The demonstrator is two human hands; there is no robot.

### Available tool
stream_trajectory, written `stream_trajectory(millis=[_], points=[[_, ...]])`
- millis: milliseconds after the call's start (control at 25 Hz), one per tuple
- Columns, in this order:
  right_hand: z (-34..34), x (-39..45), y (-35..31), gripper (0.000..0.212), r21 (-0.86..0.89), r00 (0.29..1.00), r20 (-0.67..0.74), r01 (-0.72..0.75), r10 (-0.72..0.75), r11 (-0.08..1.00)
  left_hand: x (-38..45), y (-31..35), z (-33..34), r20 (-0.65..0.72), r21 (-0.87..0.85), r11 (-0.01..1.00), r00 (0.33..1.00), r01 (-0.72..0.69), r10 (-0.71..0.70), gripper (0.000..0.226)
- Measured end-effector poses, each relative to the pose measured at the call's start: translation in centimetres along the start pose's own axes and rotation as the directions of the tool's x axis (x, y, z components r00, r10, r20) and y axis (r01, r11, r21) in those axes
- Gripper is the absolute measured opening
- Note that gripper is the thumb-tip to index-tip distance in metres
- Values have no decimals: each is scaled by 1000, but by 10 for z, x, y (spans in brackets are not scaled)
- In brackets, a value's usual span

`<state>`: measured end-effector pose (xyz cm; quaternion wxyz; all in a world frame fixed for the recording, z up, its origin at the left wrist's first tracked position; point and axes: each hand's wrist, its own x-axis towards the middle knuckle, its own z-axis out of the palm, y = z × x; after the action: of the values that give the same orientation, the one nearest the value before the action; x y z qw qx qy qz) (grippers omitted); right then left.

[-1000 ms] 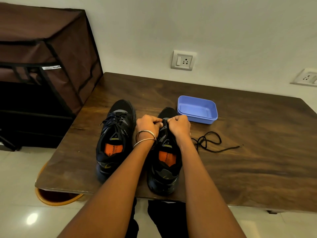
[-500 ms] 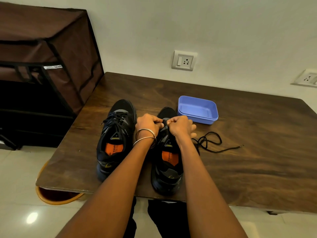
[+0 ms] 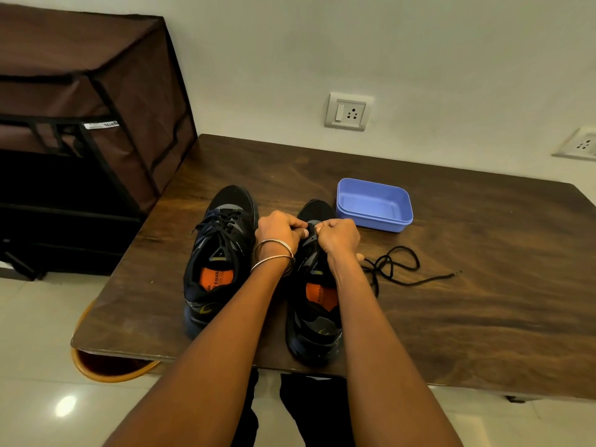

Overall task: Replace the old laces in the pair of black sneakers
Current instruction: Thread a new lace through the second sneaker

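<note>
Sneakers sit heels toward you: the laced left sneaker, and the right sneaker at the table edge. Your left hand and right hand pinch its forefoot. Loose lace lies right, near the blue tub.

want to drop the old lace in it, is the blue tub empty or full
Empty. The blue tub stands upright and uncovered on the table, and its bare floor shows with nothing inside. The loose lace lies on the table beside it.
</note>
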<state>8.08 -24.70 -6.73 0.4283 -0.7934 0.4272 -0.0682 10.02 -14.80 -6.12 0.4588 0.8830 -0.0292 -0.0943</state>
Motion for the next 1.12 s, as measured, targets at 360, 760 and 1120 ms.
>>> stream_trajectory(millis=[360,760,1120], points=[[-8,-10,-4,19,-87,999,-34,-22,19,996,1,4,-9,49,5,999,998,-32,31,12],[-16,-2,-6,7,-166,990,133,70,-48,984,4,5,4,-26,89,991,994,-104,106,14],[-24,-7,-5,7,-212,984,148,127,-97,969,1,48,-33,59,-958,260,974,117,-217,17]])
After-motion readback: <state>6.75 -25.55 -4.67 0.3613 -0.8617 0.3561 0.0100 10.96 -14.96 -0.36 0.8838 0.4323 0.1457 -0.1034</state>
